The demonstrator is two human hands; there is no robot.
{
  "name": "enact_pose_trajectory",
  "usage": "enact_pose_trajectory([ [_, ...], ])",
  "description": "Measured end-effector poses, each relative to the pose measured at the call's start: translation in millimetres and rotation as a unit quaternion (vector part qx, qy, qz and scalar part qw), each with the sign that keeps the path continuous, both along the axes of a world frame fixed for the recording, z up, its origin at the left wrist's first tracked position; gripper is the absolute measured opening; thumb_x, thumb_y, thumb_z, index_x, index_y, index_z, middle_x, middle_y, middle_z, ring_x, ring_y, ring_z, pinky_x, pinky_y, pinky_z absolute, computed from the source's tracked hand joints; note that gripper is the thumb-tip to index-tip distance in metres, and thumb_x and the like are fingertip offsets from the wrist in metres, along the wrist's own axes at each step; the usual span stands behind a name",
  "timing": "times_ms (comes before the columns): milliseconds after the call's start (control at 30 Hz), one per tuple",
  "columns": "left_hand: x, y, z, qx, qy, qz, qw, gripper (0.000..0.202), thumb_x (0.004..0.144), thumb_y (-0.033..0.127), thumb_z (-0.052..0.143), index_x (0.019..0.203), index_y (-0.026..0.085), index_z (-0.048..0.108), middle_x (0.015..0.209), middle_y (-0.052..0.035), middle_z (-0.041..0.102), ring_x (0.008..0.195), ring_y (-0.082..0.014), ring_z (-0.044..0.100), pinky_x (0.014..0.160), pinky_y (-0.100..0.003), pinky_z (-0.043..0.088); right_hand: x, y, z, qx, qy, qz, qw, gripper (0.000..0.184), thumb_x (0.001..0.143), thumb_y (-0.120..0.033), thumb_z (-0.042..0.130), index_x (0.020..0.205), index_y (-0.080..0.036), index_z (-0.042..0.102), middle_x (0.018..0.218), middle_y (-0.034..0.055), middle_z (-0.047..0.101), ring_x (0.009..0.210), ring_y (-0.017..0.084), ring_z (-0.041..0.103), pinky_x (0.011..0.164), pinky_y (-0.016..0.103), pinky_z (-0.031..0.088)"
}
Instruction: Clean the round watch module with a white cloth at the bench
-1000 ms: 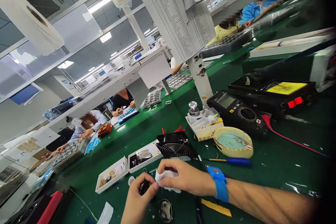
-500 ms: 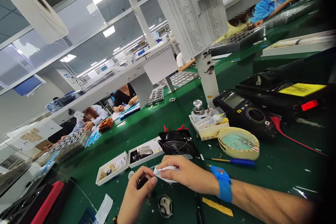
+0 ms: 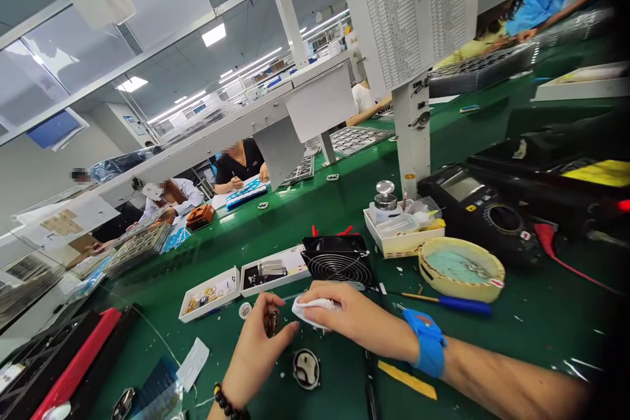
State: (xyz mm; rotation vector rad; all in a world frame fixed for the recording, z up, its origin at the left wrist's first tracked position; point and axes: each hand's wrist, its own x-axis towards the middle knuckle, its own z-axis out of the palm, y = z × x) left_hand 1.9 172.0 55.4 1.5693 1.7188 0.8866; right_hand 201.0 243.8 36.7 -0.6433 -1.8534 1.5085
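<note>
My left hand (image 3: pixel 253 354) holds a small round dark metal part (image 3: pixel 271 323), cupped inside its curled fingers with the thumb standing a little off. A folded white cloth (image 3: pixel 315 310) is pinched in my right hand (image 3: pixel 357 321), just to the right of the left thumb. The cloth and the round part are apart. On the green bench below both hands lies a round metal-rimmed case piece (image 3: pixel 306 369). A small white disc (image 3: pixel 245 310) rests beyond the left fingers.
Two white trays (image 3: pixel 209 295) of small parts and a black fan (image 3: pixel 339 259) stand behind the hands. To the right are a blue-handled screwdriver (image 3: pixel 462 305), a round yellow dish (image 3: pixel 460 269), a parts box (image 3: pixel 404 236) and a multimeter (image 3: pixel 485 210). A yellow strip (image 3: pixel 407 379) lies nearer.
My left thumb has come away from the cloth, and the hands have parted slightly. The round part now shows more in my left hand. The whole view has shifted a little.
</note>
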Motion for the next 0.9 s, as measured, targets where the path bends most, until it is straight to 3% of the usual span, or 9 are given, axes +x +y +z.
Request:
enact_pose_trajectory([
  [133, -1, -1, -1.6, -0.009, -0.003, -0.034, 0.999, 0.026, 0.076, 0.030, 0.069, 0.095, 0.019, 0.054, 0.081, 0.0006, 0.053, 0.072, -0.0167, 0.043, 0.068, -0.029, 0.033, -1, -1, 1.5, 0.007, -0.013, -0.003, 1.000, 0.034, 0.086, -0.048, 0.062, 0.102, -0.021, 0.075, 0.104, 0.0067, 0.070, 0.096, 0.024, 0.064, 0.079, 0.032, 0.050],
  [400, -6, 1, -6.5, -0.050, -0.150, -0.070, 0.985, 0.046, 0.068, 0.025, 0.078, 0.106, 0.018, 0.053, 0.099, -0.0039, 0.055, 0.085, -0.0172, 0.046, 0.069, -0.027, 0.037, -2, -1, 2.5, 0.015, -0.024, -0.025, 0.999, 0.030, 0.088, -0.046, 0.062, 0.102, -0.023, 0.075, 0.101, 0.0039, 0.068, 0.096, 0.022, 0.062, 0.084, 0.032, 0.046],
  [533, -6, 1, -2.6, -0.048, -0.248, -0.056, 0.966, 0.048, 0.073, 0.029, 0.077, 0.114, 0.019, 0.055, 0.106, -0.0065, 0.054, 0.090, -0.0182, 0.048, 0.069, -0.028, 0.044, -1, -1, 2.3, 0.020, -0.023, -0.039, 0.999, 0.030, 0.087, -0.046, 0.062, 0.102, -0.022, 0.074, 0.098, 0.0037, 0.067, 0.089, 0.019, 0.061, 0.079, 0.029, 0.046],
  [667, -6, 1, 2.8, -0.026, -0.320, -0.011, 0.947, 0.045, 0.078, 0.029, 0.074, 0.120, 0.020, 0.060, 0.117, -0.0076, 0.055, 0.097, -0.0186, 0.052, 0.081, -0.031, 0.049, -2, -2, 2.6, 0.022, -0.017, -0.055, 0.998, 0.029, 0.086, -0.045, 0.062, 0.100, -0.021, 0.072, 0.097, 0.0032, 0.066, 0.083, 0.018, 0.060, 0.074, 0.028, 0.047],
  [900, -11, 1, 4.6, -0.008, -0.363, -0.003, 0.932, 0.046, 0.077, 0.026, 0.080, 0.118, 0.018, 0.063, 0.106, -0.0074, 0.070, 0.092, -0.0146, 0.058, 0.080, -0.024, 0.046, -1, -1, 3.1, 0.036, -0.010, -0.064, 0.997, 0.025, 0.086, -0.039, 0.061, 0.097, -0.019, 0.071, 0.095, 0.0029, 0.068, 0.081, 0.017, 0.060, 0.073, 0.027, 0.048],
])
